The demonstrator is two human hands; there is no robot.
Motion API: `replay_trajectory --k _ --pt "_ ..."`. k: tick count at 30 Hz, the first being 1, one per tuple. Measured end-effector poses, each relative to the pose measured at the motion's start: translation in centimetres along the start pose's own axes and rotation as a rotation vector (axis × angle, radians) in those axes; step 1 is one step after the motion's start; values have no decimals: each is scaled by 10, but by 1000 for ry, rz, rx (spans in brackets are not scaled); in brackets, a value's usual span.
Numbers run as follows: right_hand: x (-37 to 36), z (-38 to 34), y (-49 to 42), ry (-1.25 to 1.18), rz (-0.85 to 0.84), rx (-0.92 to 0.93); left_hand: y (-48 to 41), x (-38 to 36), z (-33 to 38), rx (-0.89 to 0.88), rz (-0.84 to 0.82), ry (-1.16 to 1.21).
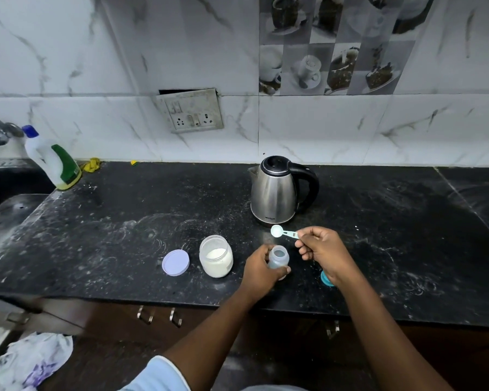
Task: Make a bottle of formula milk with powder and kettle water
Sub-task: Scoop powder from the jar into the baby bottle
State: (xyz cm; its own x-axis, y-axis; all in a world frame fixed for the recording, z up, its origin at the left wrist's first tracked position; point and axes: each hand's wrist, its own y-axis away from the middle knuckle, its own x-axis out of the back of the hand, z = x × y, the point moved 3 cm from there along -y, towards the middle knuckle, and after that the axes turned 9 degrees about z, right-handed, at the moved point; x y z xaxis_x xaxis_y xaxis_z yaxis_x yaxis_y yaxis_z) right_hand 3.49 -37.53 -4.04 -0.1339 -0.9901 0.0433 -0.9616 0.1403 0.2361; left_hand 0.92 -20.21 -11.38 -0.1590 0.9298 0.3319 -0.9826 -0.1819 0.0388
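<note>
While my right grip [322, 249] pinches the measuring scoop [283, 232] by its handle and my left grip [261, 268] curls round the open baby bottle [278, 257] on the surface [124, 221], the scoop's bowl sits just behind the bottle mouth, not over it. I'd centre it above the opening before tipping, steadying the bottle upright. The open powder jar [216, 256] stands just left, its lid [175, 262] beside it, the kettle [277, 190] behind.
</note>
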Motion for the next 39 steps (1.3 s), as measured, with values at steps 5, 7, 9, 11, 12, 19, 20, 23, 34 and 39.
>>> replay_trajectory --k 5,7,9,11,12,19,20,23,34,39 --pt "-36 -14 2 132 -127 128 2 1 -2 -5 -10 -14" --pt "-55 -17 -1 225 -155 187 2 2 -1 -3 -14 -23" --pt "-75 -17 -4 274 -183 202 3 3 2 11 -27 -43" --pt "-95 -16 -7 308 -202 207 5 5 3 22 -44 -59" --pt "-103 -16 -8 333 -203 213 7 6 5 12 -45 -79" --pt "-149 -10 -11 490 -208 258 9 9 8 -19 -64 -189" --pt "-153 -9 -10 497 -216 259 10 9 11 -51 -72 -186" --pt "-158 -13 -8 539 -222 285 9 6 14 -90 -88 -191" --pt "-69 -26 -35 317 30 247 0 3 -7 -44 -44 -62" --pt "-17 -17 -60 225 249 208 -1 1 -10 -56 -49 -39"
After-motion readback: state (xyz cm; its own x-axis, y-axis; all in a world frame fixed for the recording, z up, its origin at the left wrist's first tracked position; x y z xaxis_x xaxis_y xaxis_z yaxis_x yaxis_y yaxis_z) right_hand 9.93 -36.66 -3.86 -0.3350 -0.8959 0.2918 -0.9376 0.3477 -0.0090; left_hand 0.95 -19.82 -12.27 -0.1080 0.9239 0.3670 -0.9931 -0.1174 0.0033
